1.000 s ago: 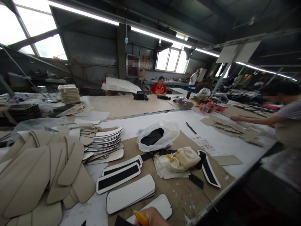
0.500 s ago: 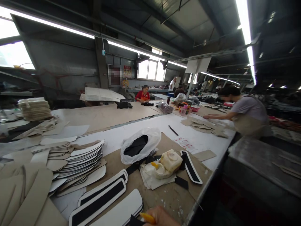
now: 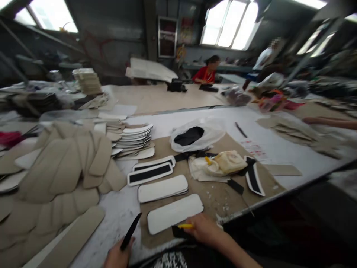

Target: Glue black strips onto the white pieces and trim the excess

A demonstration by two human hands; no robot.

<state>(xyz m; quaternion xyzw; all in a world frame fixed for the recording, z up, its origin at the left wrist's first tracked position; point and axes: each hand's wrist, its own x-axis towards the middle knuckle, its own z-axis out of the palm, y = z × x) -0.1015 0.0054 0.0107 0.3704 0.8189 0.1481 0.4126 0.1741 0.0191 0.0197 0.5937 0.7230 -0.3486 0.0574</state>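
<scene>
My left hand (image 3: 118, 256), low in the view, is closed around a narrow black strip (image 3: 131, 230) that points up and curves slightly. My right hand (image 3: 205, 229) grips a yellow-handled tool (image 3: 185, 225). A flat black piece (image 3: 180, 233) shows at that hand's fingers; whether it belongs to the tool I cannot tell. Just beyond lies a white rounded panel (image 3: 174, 213) on a brown sheet (image 3: 214, 195). Another small stack of white panels (image 3: 163, 188) sits behind it. Farther left are white-edged panels with black centres (image 3: 150, 174).
A cut-open, glue-stained plastic container (image 3: 227, 162) rests on the brown sheet, beside a white plastic bag (image 3: 210, 137) holding black material. Beige cut pieces (image 3: 64, 160) are heaped at left, near stacked white panels (image 3: 136, 136). A person in red (image 3: 205, 75) sits across the table.
The view has swung right-to-left and down, so the table shows more fully. My left hand with the black strip has come into view; my right hand still holds the yellow-handled tool.
</scene>
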